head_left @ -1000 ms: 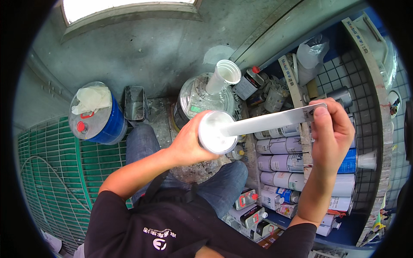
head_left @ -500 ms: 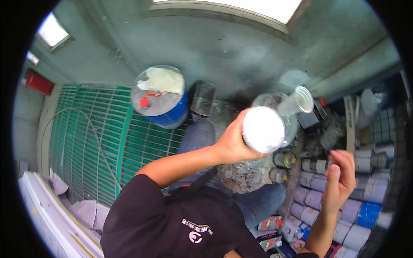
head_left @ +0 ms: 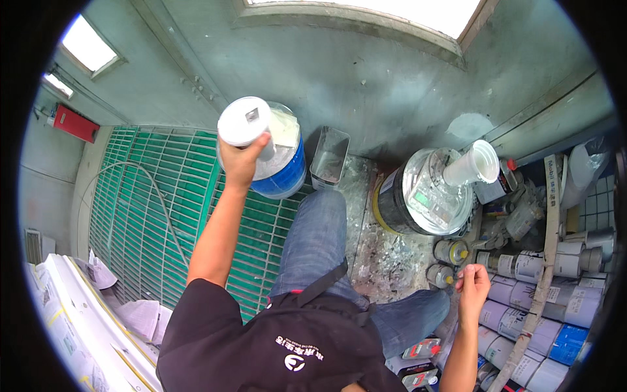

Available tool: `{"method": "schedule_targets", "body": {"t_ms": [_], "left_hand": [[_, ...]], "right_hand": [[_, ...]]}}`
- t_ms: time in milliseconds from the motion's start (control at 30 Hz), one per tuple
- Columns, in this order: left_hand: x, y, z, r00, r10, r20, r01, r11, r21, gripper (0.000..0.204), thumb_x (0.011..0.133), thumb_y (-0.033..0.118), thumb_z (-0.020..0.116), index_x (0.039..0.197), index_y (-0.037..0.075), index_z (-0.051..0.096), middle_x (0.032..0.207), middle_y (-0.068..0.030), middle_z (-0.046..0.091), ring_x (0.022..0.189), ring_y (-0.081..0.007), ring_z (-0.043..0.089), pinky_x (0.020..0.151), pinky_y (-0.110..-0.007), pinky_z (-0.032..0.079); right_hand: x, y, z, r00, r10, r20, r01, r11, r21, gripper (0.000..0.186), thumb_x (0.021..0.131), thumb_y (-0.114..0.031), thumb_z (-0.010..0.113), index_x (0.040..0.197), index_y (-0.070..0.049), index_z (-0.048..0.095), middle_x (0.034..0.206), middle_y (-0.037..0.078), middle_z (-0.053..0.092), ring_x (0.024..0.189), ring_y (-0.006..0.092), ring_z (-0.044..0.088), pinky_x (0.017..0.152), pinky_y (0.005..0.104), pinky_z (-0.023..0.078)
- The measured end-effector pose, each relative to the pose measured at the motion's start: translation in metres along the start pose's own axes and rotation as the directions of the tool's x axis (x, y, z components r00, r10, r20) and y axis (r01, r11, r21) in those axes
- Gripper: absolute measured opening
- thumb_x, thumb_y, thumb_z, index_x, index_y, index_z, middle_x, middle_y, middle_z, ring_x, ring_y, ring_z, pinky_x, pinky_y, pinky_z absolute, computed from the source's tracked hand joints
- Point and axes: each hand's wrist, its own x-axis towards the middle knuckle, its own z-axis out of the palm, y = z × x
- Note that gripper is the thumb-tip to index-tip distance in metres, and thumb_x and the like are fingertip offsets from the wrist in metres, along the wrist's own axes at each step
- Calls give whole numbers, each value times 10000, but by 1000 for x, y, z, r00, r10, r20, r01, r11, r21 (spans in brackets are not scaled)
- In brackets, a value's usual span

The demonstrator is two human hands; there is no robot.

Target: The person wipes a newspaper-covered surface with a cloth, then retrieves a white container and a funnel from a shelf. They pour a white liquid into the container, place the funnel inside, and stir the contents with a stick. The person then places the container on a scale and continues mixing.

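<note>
My left hand (head_left: 241, 160) is closed around a round can with a white lid (head_left: 245, 119). A small grey square shows on the lid. The can is over the blue drum (head_left: 285, 171), partly covering the drum's top; whether it touches the drum I cannot tell. A pale cloth (head_left: 284, 129) lies on the drum beside the can. Off to the right, my right hand (head_left: 473, 287) has its fingers curled in, and nothing shows in them. It hovers by two small containers with yellow caps (head_left: 450, 251), left of the stacked paint cans (head_left: 522, 297).
A black bucket (head_left: 392, 206) stands right of my knees, with stacked clear cups (head_left: 471, 163) on its lid. Between drum and bucket is a grey rectangular bin (head_left: 330, 157). Green floor grating (head_left: 150, 196) spreads leftward, crossed by a hose. A wooden strip (head_left: 547, 222) leans over the cans.
My left hand has carried the white-lidded can leftward, from in front of the bucket to over the blue drum. My right hand has moved left, its fingers drawn closer together.
</note>
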Motion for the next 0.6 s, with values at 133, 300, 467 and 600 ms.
{"method": "schedule_targets", "body": {"t_ms": [133, 300, 467, 600], "left_hand": [[-3, -24, -23, 998, -6, -58, 7, 1000, 10, 590, 752, 62, 878, 1269, -11, 603, 1209, -96, 667, 1103, -203, 642, 970, -337, 499], [-10, -54, -34, 997, -3, -77, 9, 996, 86, 614, 751, 62, 878, 1291, -11, 595, 1206, -92, 659, 1104, -207, 632, 977, -343, 492], [-17, -95, -43, 995, -35, -98, 42, 997, 68, 614, 770, 36, 874, 1318, 12, 599, 1249, -70, 641, 1134, -202, 612, 1012, -358, 482], [-20, -108, -66, 998, -20, -63, 28, 989, 142, 557, 834, 19, 817, 1341, -25, 589, 1287, -113, 641, 1160, -226, 609, 1040, -378, 474]], "right_hand": [[10, 24, 1, 999, 15, -34, -17, 999, -32, 165, 1050, -212, 590, 971, -68, 610, 832, -4, 649, 586, 27, 517, 504, 185, 367], [26, 38, 8, 999, 39, -35, -32, 982, 187, 356, 1069, -279, 546, 1278, 6, 583, 1073, 88, 686, 897, 144, 655, 757, 258, 493], [54, 32, 25, 987, 120, 104, -159, 777, 608, 530, 1071, -336, 492, 1446, 39, 478, 1423, 185, 570, 1300, 305, 571, 1067, 414, 461], [87, 15, 52, 997, 76, 19, -77, 906, 416, 580, 1036, -287, 571, 1477, 62, 430, 1465, 202, 534, 1333, 310, 545, 1100, 404, 444]]}}
